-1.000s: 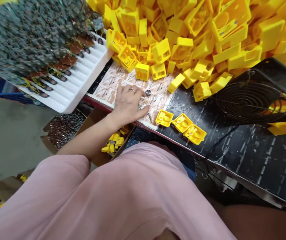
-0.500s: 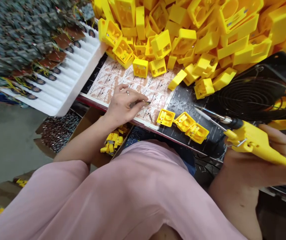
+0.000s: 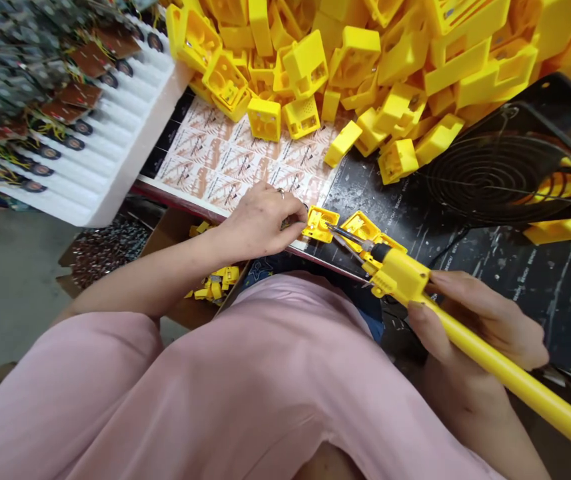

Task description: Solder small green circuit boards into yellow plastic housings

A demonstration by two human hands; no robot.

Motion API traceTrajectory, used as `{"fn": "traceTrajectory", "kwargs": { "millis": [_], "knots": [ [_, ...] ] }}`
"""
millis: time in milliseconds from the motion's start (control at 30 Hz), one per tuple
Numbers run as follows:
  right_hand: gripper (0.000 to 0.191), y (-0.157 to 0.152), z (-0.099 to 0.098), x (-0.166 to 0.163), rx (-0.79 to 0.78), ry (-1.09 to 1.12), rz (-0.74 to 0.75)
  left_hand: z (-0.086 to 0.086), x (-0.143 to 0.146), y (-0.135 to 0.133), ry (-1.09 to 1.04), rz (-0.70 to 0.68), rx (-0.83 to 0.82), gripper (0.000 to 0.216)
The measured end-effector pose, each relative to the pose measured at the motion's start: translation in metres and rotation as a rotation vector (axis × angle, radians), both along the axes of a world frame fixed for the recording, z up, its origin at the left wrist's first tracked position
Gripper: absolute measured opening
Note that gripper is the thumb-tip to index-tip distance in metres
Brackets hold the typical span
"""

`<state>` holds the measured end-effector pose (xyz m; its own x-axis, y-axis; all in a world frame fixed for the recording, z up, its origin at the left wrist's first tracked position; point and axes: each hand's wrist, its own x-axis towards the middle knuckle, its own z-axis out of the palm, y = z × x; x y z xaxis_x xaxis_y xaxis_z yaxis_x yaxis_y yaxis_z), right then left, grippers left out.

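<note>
My left hand is closed in a pinch on a small dark part, pressed against the leftmost of three small yellow square housings near the bench's front edge. My right hand grips a long yellow soldering iron. Its metal tip points left and reaches the housings, between the first one and the second housing. The third housing lies partly hidden behind the iron's head.
A big heap of yellow plastic housings fills the back of the black bench. A printed paper sheet lies left of centre. A white tray of circuit boards overhangs the left. A black fan grille stands right. Boxes of parts sit below.
My right hand came into view with the soldering iron and swung its tip left to the three housings. My left hand picked something off the paper and moved right to the first housing.
</note>
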<state>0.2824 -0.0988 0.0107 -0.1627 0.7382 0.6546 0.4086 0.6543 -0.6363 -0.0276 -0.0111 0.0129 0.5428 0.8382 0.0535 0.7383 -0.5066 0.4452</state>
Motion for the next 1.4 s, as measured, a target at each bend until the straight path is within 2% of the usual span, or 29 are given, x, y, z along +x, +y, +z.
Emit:
{"fn": "traceTrajectory", "kwargs": {
  "millis": [67, 200, 433, 567, 633, 800, 933, 1100, 1167, 1233, 1267, 1333, 1400],
  "knots": [
    [0.062, 0.004, 0.008, -0.003, 0.0, -0.108, 0.082, 0.003, 0.004, 0.002, 0.072, -0.009, 0.013, 0.027],
    [0.035, 0.011, 0.021, -0.009, 0.008, -0.274, 0.156, 0.011, 0.009, 0.007, 0.168, -0.048, -0.012, 0.024],
    [0.01, 0.006, 0.011, -0.008, 0.041, -0.3, 0.106, 0.023, 0.019, 0.014, 0.293, -0.067, -0.035, 0.021],
    [0.011, 0.009, 0.017, -0.012, 0.035, -0.325, 0.144, 0.027, 0.024, 0.017, 0.364, -0.073, -0.04, 0.021],
    [0.018, 0.014, 0.024, -0.015, 0.073, -0.331, 0.177, 0.028, 0.026, 0.019, 0.387, -0.077, -0.049, 0.02],
    [0.022, 0.02, 0.037, -0.014, 0.098, -0.374, 0.227, 0.029, 0.025, 0.02, 0.372, -0.098, -0.05, 0.02],
    [0.032, 0.02, 0.038, -0.012, 0.066, -0.395, 0.227, 0.03, 0.026, 0.02, 0.388, -0.106, -0.064, 0.021],
    [0.026, 0.022, 0.038, -0.016, 0.097, -0.401, 0.252, 0.032, 0.029, 0.02, 0.419, -0.099, -0.085, 0.022],
    [0.022, 0.02, 0.04, -0.014, 0.067, -0.396, 0.245, 0.032, 0.029, 0.02, 0.418, -0.098, -0.079, 0.022],
    [0.01, 0.016, 0.04, -0.009, 0.003, -0.364, 0.206, 0.032, 0.028, 0.02, 0.421, -0.104, -0.079, 0.022],
    [0.009, 0.013, 0.039, -0.006, -0.032, -0.342, 0.164, 0.033, 0.028, 0.02, 0.425, -0.107, -0.082, 0.022],
    [0.02, 0.008, 0.035, -0.001, -0.074, -0.321, 0.09, 0.033, 0.028, 0.02, 0.437, -0.108, -0.088, 0.022],
    [0.02, 0.006, 0.029, 0.001, -0.067, -0.306, 0.068, 0.035, 0.029, 0.02, 0.452, -0.104, -0.095, 0.021]
  ]
}}
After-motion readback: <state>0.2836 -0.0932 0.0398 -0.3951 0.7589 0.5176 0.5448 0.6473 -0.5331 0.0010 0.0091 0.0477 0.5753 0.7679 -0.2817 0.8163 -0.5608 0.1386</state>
